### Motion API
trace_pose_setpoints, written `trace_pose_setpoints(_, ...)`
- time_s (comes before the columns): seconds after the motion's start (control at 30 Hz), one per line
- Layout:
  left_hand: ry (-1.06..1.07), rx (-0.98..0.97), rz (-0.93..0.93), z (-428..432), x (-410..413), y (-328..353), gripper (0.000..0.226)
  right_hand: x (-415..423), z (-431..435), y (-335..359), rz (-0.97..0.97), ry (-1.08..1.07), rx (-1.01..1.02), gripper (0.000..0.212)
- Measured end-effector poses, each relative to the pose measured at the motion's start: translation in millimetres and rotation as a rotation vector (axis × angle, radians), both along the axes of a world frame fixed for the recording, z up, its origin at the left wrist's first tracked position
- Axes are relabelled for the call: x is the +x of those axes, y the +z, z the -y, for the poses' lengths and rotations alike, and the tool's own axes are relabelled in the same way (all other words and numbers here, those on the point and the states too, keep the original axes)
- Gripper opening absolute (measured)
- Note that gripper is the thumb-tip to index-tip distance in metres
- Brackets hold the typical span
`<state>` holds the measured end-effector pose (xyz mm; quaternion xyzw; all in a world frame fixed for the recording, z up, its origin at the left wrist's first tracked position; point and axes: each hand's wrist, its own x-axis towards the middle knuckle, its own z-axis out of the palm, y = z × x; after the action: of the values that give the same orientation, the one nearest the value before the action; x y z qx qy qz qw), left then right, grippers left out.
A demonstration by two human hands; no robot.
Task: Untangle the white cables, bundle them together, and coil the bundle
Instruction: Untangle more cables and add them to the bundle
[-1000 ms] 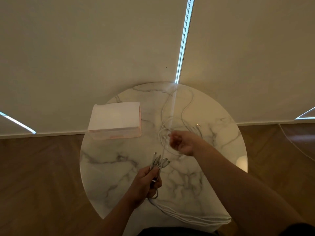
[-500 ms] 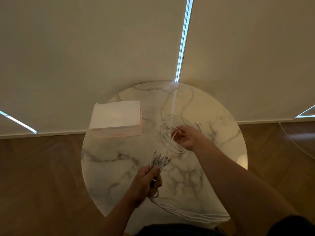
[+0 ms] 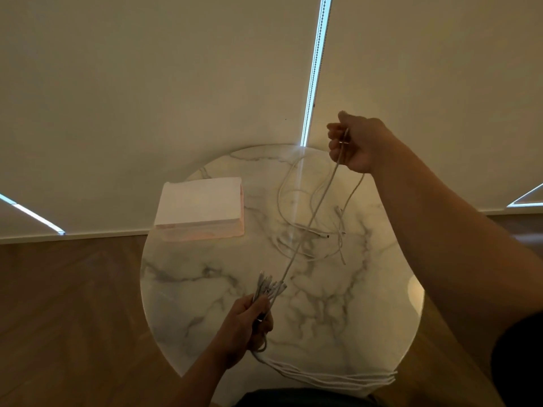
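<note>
A person stands over a round marble table (image 3: pixel 205 289). The left hand (image 3: pixel 245 327) is low, near the front of the table. Its grip is closed around a bunch of white cables (image 3: pixel 266 292). The plug ends poke up out of the fist like a little fan. Below the fist the bunch runs down and trails to the right along the front edge of the table, lying side by side.

The right hand (image 3: pixel 357 145) is lifted high above the back of the table. Its grip is closed on one cable (image 3: pixel 311 221). This cable stretches in a straight, tight line down to the left hand. A second bit hangs from the right hand and drops toward the table.

More loose cables (image 3: pixel 296 245) lie in loops on the table, between the two hands and toward the back. A white box (image 3: pixel 199 202) with pink sides sits on the back left part of the table, apart from the cables.
</note>
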<state>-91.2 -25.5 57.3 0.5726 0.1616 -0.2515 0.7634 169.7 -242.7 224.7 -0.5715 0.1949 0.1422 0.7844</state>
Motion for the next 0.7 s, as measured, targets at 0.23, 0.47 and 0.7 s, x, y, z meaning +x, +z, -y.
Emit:
trace_pose_setpoints(0.23,-0.015,-0.005,0.006,0,0,0,0.032,-13,25,-39,-0.161,0.072,-0.690,0.036)
trace_pose_setpoints(0.47,-0.019,-0.023,0.012,1,4,1,0.033,-18,48,-27,-0.048,0.263,-1.194,0.025)
trace_pose_setpoints(0.7,-0.033,0.006,0.009,3,5,-1,0.032,-16,54,-17,0.359,0.017,-0.703,0.031)
